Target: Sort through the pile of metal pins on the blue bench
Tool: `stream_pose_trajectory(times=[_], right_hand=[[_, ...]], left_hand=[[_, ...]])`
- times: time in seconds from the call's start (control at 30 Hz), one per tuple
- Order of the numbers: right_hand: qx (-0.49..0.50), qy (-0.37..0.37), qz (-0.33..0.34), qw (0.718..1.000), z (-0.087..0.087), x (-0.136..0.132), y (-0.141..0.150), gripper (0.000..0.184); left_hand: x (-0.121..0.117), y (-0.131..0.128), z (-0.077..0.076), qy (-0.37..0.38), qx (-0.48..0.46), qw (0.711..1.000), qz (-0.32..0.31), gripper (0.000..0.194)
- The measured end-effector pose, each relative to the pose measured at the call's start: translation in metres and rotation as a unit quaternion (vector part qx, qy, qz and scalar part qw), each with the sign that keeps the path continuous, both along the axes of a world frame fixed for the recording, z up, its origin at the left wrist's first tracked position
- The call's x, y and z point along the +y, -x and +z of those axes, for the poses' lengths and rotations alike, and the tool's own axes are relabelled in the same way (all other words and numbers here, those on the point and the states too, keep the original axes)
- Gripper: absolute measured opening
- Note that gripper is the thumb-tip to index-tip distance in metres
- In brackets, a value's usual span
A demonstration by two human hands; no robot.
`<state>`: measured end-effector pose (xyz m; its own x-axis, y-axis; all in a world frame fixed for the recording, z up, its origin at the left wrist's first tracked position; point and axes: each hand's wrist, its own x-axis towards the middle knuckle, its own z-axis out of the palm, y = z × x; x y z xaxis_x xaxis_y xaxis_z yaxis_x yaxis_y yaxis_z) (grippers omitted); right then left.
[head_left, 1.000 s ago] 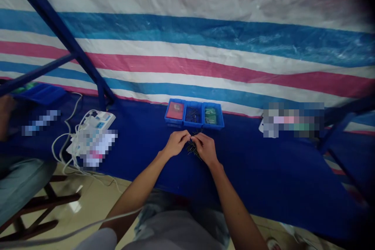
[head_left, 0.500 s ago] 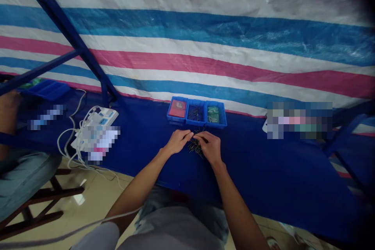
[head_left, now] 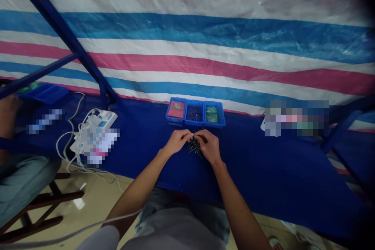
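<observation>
My left hand (head_left: 179, 140) and my right hand (head_left: 209, 145) meet at the fingertips over a pile of thin dark screw-like pieces (head_left: 194, 147) on the blue table. Both are closed in a pinch; whatever sits between the fingers is too small to make out. Just beyond them stand three joined blue bins. The left bin (head_left: 175, 120) has a red packet (head_left: 177, 108) in it. Similar dark pieces (head_left: 193, 115) lie in the middle bin (head_left: 193, 123). In the right bin (head_left: 215, 125) are green and clear pieces (head_left: 211, 115).
White power strips with tangled cables (head_left: 102, 119) lie to the left. Blue metal frame bars (head_left: 73, 45) rise at both sides. Behind the table hangs a striped tarp (head_left: 187, 62). A co-worker's arm (head_left: 8, 117) and another blue tray (head_left: 48, 93) are at far left.
The view has shifted very slightly. Both hands stay pinched together over the pile, with hardly any movement.
</observation>
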<state>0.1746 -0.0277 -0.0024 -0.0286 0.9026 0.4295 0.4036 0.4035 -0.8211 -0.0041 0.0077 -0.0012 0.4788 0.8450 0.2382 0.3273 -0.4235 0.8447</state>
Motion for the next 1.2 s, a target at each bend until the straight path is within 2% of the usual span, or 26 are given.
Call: stream_pose_trajectory(times=[0.3, 0.5, 0.73, 0.87, 1.03, 1.2], right_hand=[[-0.047, -0.021, 0.01, 0.999, 0.0028, -0.0009, 0.0018, 0.019], [-0.105, -0.027, -0.02, 0.994, 0.0006, -0.0006, 0.0008, 0.023], [-0.168, -0.025, -0.061, 0.984, -0.0059, 0.0007, 0.0025, 0.038], [-0.145, -0.014, -0.057, 0.988, -0.0045, 0.0009, 0.0022, 0.041], [-0.087, -0.003, -0.007, 0.996, -0.0017, 0.0003, 0.0024, 0.032], [-0.066, -0.001, -0.003, 0.998, -0.0008, -0.0003, 0.0026, 0.025]], left_hand=[[0.0008, -0.002, -0.0009, -0.001, -0.017, 0.999, 0.027, 0.034], [-0.0007, -0.0026, 0.0003, -0.005, -0.019, 0.999, 0.026, 0.027], [-0.0034, -0.0029, 0.0031, -0.021, -0.022, 0.999, 0.029, 0.026], [-0.0041, -0.0015, 0.0022, -0.015, -0.011, 0.999, 0.033, 0.031], [-0.0038, 0.0012, 0.0029, -0.014, 0.02, 0.999, 0.033, 0.039], [-0.0031, 0.0015, 0.0026, -0.01, 0.037, 0.999, 0.031, 0.042]])
